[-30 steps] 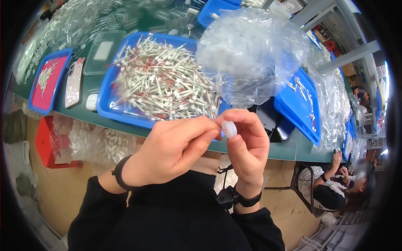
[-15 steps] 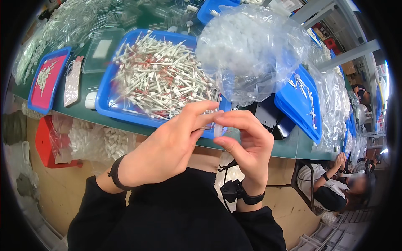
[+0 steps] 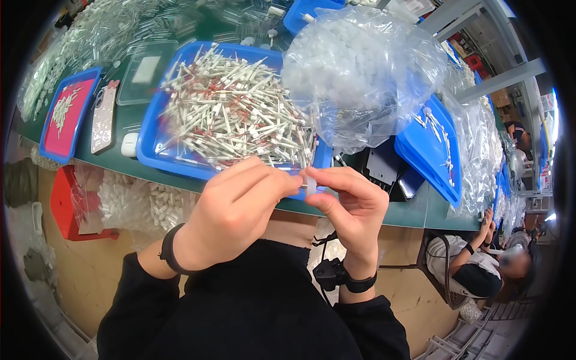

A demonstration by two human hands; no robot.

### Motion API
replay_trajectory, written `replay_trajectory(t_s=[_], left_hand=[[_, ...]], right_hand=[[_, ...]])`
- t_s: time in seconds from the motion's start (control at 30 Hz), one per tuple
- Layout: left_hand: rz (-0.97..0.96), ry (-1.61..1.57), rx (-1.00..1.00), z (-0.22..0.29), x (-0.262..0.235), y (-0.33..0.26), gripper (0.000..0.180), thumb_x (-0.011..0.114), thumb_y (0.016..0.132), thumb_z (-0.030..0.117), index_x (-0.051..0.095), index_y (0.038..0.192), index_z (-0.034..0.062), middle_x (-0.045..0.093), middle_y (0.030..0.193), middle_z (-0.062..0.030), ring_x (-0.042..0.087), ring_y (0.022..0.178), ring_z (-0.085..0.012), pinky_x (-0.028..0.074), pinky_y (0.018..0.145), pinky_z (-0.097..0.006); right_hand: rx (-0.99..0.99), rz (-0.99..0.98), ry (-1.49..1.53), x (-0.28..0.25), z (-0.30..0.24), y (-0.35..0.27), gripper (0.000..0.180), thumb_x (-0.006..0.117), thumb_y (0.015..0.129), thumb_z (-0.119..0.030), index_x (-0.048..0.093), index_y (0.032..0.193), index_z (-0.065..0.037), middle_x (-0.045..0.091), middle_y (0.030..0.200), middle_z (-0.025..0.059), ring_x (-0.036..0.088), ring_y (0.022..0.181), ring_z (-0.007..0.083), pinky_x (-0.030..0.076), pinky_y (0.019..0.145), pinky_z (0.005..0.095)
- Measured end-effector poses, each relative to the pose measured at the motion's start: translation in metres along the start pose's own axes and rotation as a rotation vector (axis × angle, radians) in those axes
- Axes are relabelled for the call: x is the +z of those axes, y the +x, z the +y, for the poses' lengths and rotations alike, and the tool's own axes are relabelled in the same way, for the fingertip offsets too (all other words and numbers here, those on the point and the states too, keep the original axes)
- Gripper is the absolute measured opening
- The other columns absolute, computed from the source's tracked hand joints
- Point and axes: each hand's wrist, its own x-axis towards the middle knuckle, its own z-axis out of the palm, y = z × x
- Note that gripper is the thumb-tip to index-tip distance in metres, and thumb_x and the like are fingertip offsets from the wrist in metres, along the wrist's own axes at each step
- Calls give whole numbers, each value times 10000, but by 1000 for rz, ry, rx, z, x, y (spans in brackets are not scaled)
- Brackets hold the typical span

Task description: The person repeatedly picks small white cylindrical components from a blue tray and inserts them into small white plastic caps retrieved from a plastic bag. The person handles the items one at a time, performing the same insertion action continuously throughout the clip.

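Note:
In front of my body, at the table's near edge, both hands meet. My right hand (image 3: 354, 207) pinches a small translucent white cap-like piece (image 3: 311, 185) between thumb and fingertips. The fingers of my left hand (image 3: 240, 201) are closed at its left side, around a thin small part whose tip touches the cap; most of it is hidden by the fingers. Just beyond my hands, a blue tray (image 3: 147, 141) holds a heap of thin white sticks (image 3: 234, 108) with some red parts among them.
A clear bag of white caps (image 3: 360, 66) stands right of the heap. Stacked blue trays (image 3: 441, 174) lie farther right. Leftward are a phone (image 3: 104, 117) and a pink-lined tray (image 3: 60, 135). A red stool (image 3: 69, 204) stands below; a person (image 3: 474, 264) sits at the right.
My left hand has curled from stretched fingers into a pinch against the cap. My right hand has shifted slightly and still holds the cap.

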Motion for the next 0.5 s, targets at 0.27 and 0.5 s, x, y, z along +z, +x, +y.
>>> replay_trajectory(t_s=[0.27, 0.5], left_hand=[[-1, 165, 172, -2, 3, -1, 299, 618, 636, -24, 611, 931, -75, 592, 796, -115, 535, 641, -227, 457, 560, -309], [-11, 179, 203, -3, 4, -3, 304, 624, 622, -28, 613, 920, -85, 592, 794, -117, 527, 630, -220, 451, 544, -298]], right_hand=[[-63, -9, -127, 1, 1, 0, 290, 743, 703, 45, 714, 986, -5, 713, 908, 119, 685, 811, 177, 527, 728, 265], [-152, -20, -214, 1, 3, -1, 294, 761, 682, 33, 714, 970, -8, 717, 916, 108, 697, 832, 206, 549, 772, 292]])
